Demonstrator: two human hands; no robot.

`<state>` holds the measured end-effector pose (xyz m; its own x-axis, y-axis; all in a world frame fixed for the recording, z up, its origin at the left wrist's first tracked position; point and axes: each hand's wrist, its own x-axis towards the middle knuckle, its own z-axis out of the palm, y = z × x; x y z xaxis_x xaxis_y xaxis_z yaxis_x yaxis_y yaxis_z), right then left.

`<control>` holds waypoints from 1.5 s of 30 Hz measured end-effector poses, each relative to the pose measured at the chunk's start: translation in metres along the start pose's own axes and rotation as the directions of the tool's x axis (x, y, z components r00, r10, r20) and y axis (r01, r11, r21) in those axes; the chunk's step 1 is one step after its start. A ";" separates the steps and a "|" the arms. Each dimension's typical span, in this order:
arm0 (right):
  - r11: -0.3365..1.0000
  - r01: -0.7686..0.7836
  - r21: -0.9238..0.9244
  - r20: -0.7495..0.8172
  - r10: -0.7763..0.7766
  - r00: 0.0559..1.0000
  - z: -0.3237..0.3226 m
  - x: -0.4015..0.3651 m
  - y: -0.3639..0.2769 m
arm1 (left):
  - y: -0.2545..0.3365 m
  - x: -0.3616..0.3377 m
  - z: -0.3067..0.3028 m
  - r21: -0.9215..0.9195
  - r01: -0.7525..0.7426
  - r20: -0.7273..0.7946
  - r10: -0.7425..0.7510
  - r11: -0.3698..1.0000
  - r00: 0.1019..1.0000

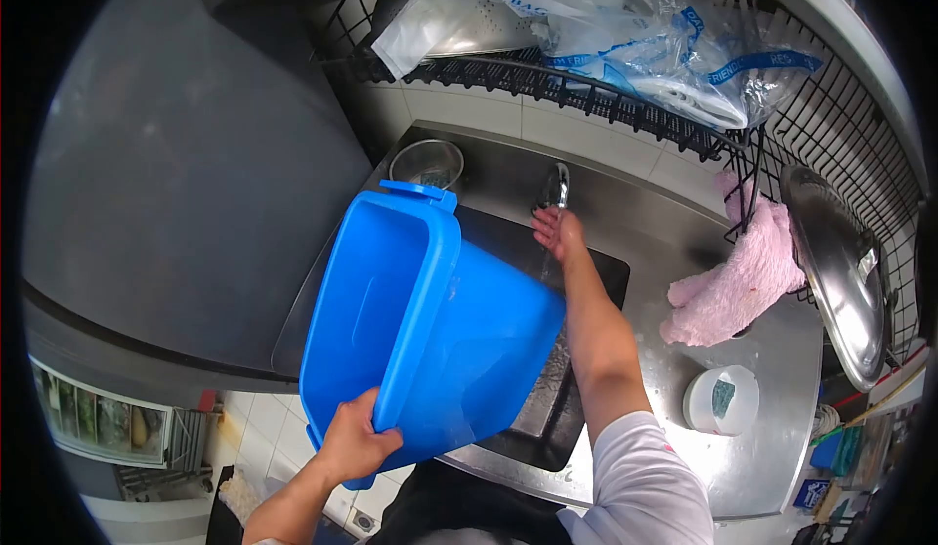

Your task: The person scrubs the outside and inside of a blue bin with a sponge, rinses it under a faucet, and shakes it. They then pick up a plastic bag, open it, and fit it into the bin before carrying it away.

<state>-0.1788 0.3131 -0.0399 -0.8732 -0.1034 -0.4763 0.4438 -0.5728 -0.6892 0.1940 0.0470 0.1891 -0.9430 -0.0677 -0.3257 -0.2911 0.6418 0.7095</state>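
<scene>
A large blue plastic bin (498, 340) is tilted on its side over the sink (608, 276), its open mouth facing left. My left hand (362, 438) grips the bin's lower rim, thumb on the outside and fingers inside or behind the edge. My right hand (560, 232) is held palm up just below the metal faucet (557, 186), with fingers stretched out and nothing in them. Water seems to run down beneath that hand into the sink. The bin's base hides part of the sink.
A clear round container (427, 162) stands behind the bin. On the right are a white tub (699, 400) with a green scrubber (723, 398), a pink towel (738, 286) and a metal lid (831, 272). Above hangs a black wire rack (586, 81) with plastic bags (664, 47).
</scene>
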 end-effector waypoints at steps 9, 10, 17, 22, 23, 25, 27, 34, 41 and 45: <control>0.702 0.513 -0.495 0.438 -0.308 0.845 0.058 -0.197 -0.007 | 0.004 -0.004 0.003 0.054 -0.128 0.099 0.123 0.990 0.987; 0.668 0.622 -0.409 0.514 -0.395 0.762 0.067 -0.213 -0.009 | 0.001 -0.003 0.009 0.082 -0.230 0.107 0.221 0.970 0.969; 0.424 0.497 -0.757 0.407 -0.289 0.867 0.113 -0.267 -0.081 | -0.023 0.002 0.031 0.065 -0.390 0.268 0.361 0.918 0.893; 0.102 0.403 -0.909 0.393 -0.106 0.913 0.134 -0.298 -0.088 | -0.057 0.014 0.040 0.027 -0.491 0.296 0.462 0.871 0.836; 0.094 0.388 -0.917 0.377 -0.119 0.919 0.135 -0.301 -0.082 | -0.061 0.017 0.039 0.042 -0.488 0.304 0.454 0.872 0.838; 0.054 0.449 -0.892 0.422 -0.258 0.869 0.133 -0.301 -0.064 | -0.069 0.022 0.031 0.011 -0.512 0.324 0.481 0.859 0.815; 0.321 0.313 -0.894 0.237 -0.255 0.937 0.137 -0.306 -0.055 | -0.084 0.029 0.027 0.010 -0.521 0.361 0.483 0.854 0.798; 0.713 0.204 -0.671 0.001 -0.274 0.962 0.130 -0.339 -0.008 | -0.151 0.046 -0.006 -0.131 -0.529 0.388 0.535 0.838 0.751; 0.751 0.281 -0.598 -0.018 -0.363 0.931 0.156 -0.384 0.013 | -0.253 0.104 -0.026 0.191 -0.268 -0.567 0.329 0.944 0.755; 0.782 0.337 -0.525 0.056 -0.363 0.930 0.174 -0.394 -0.002 | -0.277 0.131 -0.024 -0.611 0.080 -0.100 -0.177 0.788 0.979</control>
<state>0.1292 0.2137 0.2443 -0.9845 0.0667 -0.1622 0.1587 -0.0557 -0.9858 0.1467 -0.1578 -0.0349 -0.8880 -0.2564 -0.3818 -0.4030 0.0339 0.9146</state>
